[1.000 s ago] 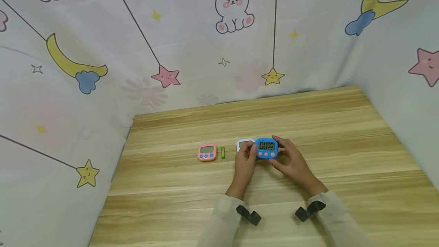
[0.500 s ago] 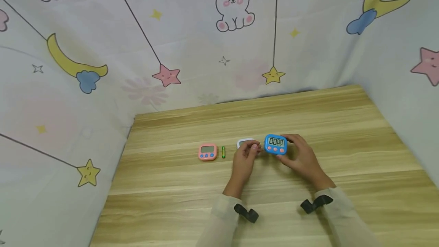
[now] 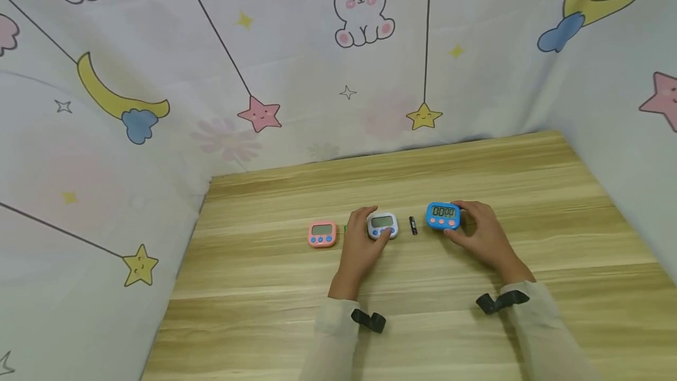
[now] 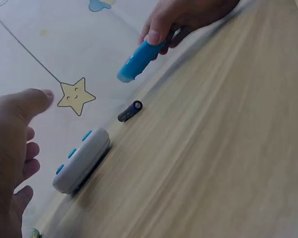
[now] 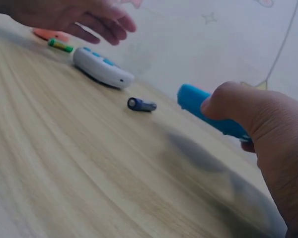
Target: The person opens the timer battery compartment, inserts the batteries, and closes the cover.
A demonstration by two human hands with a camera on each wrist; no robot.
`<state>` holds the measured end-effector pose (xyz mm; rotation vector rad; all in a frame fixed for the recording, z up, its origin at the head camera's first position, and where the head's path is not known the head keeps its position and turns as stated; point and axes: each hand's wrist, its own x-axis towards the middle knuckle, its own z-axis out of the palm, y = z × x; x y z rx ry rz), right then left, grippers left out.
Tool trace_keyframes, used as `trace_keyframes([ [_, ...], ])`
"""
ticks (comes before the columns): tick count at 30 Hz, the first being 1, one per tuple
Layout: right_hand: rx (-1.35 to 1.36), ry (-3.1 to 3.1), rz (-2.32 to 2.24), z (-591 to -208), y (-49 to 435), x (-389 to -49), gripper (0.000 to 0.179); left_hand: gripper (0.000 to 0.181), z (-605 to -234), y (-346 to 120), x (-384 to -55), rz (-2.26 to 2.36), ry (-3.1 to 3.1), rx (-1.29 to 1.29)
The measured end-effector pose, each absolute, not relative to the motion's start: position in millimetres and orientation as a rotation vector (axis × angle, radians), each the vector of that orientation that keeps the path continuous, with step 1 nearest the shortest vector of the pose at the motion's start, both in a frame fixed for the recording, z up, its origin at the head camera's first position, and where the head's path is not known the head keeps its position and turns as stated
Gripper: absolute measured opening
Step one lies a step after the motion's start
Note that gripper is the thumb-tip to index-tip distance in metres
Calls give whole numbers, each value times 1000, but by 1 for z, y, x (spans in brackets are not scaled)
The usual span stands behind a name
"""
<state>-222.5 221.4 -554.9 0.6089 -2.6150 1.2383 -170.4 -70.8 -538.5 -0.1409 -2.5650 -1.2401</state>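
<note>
My right hand [image 3: 485, 241] pinches a blue digital timer [image 3: 443, 216] by its right side, and the display reads zeros. The right wrist view shows the timer [image 5: 201, 106] held above the table, its shadow below. My left hand [image 3: 361, 251] hovers at the white timer [image 3: 382, 225], thumb and fingers spread around it. From the left wrist view, those fingers [image 4: 32, 148] are apart from the white timer [image 4: 82, 161], which lies flat on the table. A dark battery [image 3: 413, 226] lies between the white and blue timers.
A pink timer [image 3: 322, 234] lies to the left on the wood-grain table [image 3: 264, 310]. Beside it is a green battery [image 5: 60, 45], mostly hidden behind the left hand in the head view. A printed cloth [image 3: 296, 63] rises behind the table and along its sides.
My right hand has carried the blue timer to the right, away from the left hand. My left hand has moved left and spread over the white timer; the dark battery has come into view.
</note>
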Motion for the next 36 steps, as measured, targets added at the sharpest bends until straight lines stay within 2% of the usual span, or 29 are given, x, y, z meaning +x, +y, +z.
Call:
trace_keyframes([
  [3,624,-2630,1221,-555,225,-225,64,72,-540,-71,-171,-1184,-2669,-119],
  [7,626,-2670,1202,-554,227,-227,64,80,-543,-68,-171,-1165,-2758,-89],
  [23,732,-2714,1087,-561,228,-234,66,85,-544,-58,-174,-1157,-2809,-49],
  [36,736,-2702,1122,-562,229,-234,62,74,-549,-58,-176,-1142,-2827,-30],
])
